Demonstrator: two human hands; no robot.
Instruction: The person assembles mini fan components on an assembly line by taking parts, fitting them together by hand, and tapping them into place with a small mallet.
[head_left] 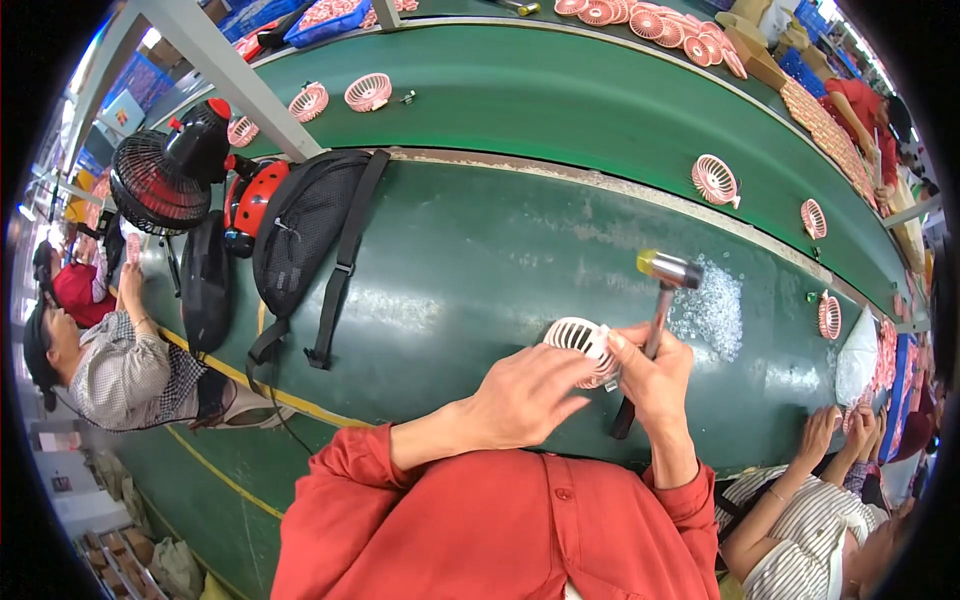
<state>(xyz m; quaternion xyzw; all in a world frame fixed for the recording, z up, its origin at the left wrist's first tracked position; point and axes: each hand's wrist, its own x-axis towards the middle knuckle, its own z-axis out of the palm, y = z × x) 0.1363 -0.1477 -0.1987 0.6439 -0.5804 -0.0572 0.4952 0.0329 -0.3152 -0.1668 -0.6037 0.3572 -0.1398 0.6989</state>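
My right hand (655, 378) is closed around the handle of a small mallet (670, 270) with a yellow face and a metal head, which points up and away from me. The same hand's thumb and fingertips pinch the rim of a round, slotted pink fan housing (572, 334). My left hand (530, 393) lies against the near side of the housing, its fingers stretched out and the thumb apart; part of the housing is hidden behind it. Just beyond the mallet is a heap of small clear pieces (712, 310) on the green table (450, 270).
Beyond the table runs a green conveyor (540, 95) carrying scattered pink housings (714, 179). At left stand a black bag (305, 235) and a black-and-red fan (165, 165). A white bag (857, 358) lies at right. Co-workers (110, 365) sit on both sides.
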